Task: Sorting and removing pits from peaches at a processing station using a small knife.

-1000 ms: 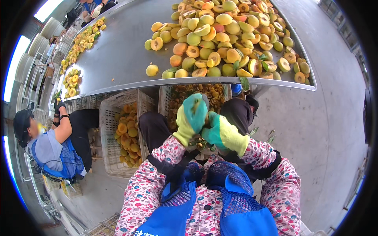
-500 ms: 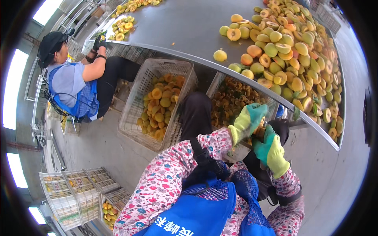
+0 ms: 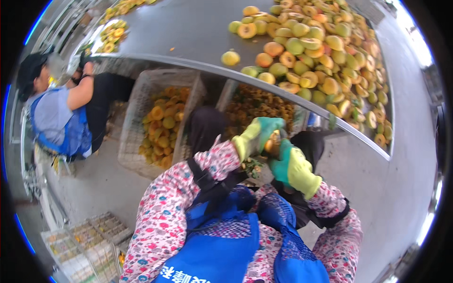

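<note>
In front of my knees, my left hand (image 3: 259, 137), in a yellow-green and teal glove, is closed round a yellow-orange piece of peach (image 3: 272, 144). My right hand (image 3: 295, 169), gloved alike, has its fingers curled against the near right side of that fruit. Whatever else the right fingers grip is hidden and blurred. Just beyond both hands, under the table edge, sits a crate (image 3: 227, 95) with brownish-orange fruit scraps and some leaves. Above it, a big heap of halved and whole peaches (image 3: 321, 52) covers the right part of the metal table (image 3: 188, 30).
A pale plastic crate (image 3: 128, 137) of orange peach halves (image 3: 163, 125) stands left of my knees. At the far left a co-worker (image 3: 61, 113) in a blue vest sits by the table. Stacked crates (image 3: 85, 245) stand at lower left. The table's metal edge (image 3: 283, 93) runs close beyond my hands.
The whole view has shifted, so table, crates and co-worker appear farther left. My hands stay together at the fruit, with the fruit's yellow-orange surface now showing more between them.
</note>
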Demonstrator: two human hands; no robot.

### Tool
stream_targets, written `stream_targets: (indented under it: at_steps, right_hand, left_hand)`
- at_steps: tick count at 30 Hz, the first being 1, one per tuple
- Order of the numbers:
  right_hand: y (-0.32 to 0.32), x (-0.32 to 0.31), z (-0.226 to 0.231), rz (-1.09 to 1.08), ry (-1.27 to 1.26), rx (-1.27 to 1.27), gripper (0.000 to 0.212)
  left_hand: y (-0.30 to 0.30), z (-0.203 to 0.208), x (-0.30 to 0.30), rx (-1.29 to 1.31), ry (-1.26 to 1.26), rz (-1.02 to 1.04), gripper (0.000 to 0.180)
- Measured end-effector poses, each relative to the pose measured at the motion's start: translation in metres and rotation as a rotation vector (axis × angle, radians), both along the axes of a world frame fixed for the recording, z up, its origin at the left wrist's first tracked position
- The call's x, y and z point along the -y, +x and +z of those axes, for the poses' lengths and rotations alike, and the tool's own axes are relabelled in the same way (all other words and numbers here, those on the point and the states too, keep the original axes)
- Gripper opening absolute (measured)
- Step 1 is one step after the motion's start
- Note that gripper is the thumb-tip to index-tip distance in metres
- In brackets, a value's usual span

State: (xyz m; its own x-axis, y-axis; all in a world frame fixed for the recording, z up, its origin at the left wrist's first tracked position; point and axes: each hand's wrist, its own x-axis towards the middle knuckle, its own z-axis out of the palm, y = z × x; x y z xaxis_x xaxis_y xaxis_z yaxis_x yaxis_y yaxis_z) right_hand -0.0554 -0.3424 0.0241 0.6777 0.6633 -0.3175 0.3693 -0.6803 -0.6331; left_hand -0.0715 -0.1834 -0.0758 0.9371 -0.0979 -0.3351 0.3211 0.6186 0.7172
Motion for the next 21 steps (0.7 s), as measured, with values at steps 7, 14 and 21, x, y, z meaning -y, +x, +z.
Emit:
stream_targets:
  at_steps: [7,14,21]
  right_hand:
    - [0.007,-0.002,0.015,-0.125,0.132,-0.639,0.039]
    - [0.024,0.007,0.039,0.039,0.132,-0.745,0.032]
    - [-0.002,0.007,0.026,-0.052,0.113,-0.515,0.038]
  left_hand:
    - [-0.036,0.02,0.03,0.413,0.639,0.542,0.023]
    - [-0.024,0.066,0.006,0.198,0.237,0.137,0.02]
    - [-0.045,0.037,0.046,0.562,0.708,0.66,0.023]
